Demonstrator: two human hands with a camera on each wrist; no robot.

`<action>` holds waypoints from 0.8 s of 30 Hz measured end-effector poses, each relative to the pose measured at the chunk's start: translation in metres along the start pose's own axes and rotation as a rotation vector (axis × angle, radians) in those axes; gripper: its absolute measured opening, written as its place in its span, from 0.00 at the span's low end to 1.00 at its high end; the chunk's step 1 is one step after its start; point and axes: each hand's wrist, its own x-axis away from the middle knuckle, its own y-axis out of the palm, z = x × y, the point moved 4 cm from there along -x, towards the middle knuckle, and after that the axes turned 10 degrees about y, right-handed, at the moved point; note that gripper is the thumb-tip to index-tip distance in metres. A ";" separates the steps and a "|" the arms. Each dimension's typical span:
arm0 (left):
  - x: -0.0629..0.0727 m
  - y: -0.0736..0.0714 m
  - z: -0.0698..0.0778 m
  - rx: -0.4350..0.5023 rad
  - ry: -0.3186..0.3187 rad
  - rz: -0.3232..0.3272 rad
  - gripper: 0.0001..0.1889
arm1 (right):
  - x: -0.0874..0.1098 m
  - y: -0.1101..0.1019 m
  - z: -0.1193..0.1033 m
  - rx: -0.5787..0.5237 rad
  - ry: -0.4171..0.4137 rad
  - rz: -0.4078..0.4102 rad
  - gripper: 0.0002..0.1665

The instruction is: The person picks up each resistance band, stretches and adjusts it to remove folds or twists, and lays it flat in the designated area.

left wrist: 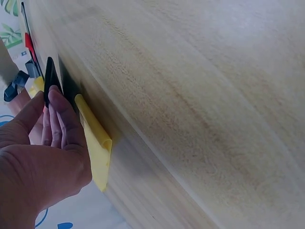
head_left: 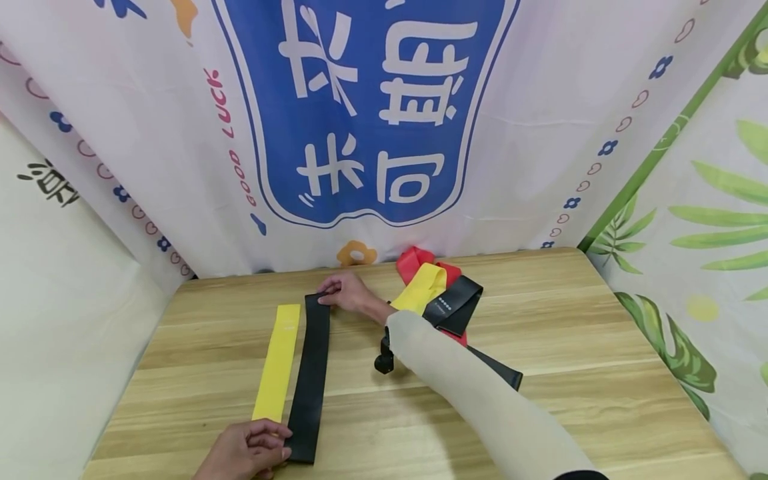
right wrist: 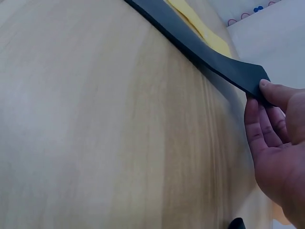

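A flat black resistance band (head_left: 311,380) stretches lengthwise between my two hands. My left hand (head_left: 243,450) pinches its near end; the left wrist view shows that end of the black band (left wrist: 50,71) between thumb and fingers. At the far end my right hand (head_left: 348,293) pinches a corner, and in the right wrist view the black band (right wrist: 224,67) bends up off the table there. Just left of it lies a yellow resistance band (head_left: 277,363), its near end partly hidden by my left hand.
Right of the right forearm, a loose pile holds a yellow band (head_left: 420,287), a black band (head_left: 454,303) and red bands (head_left: 414,262). Another black strip (head_left: 498,367) pokes out past the sleeve. The wooden table (head_left: 600,373) meets a printed curtain (head_left: 528,133) behind.
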 end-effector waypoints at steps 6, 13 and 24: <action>0.000 0.000 -0.003 -0.004 0.027 -0.049 0.17 | 0.001 0.001 0.001 0.074 -0.011 0.018 0.08; -0.002 0.002 -0.005 -0.115 0.029 -0.023 0.15 | 0.003 0.002 -0.003 0.184 -0.052 0.028 0.09; 0.002 0.004 -0.003 -0.169 0.144 -0.108 0.12 | 0.001 0.002 0.000 0.295 -0.072 0.026 0.08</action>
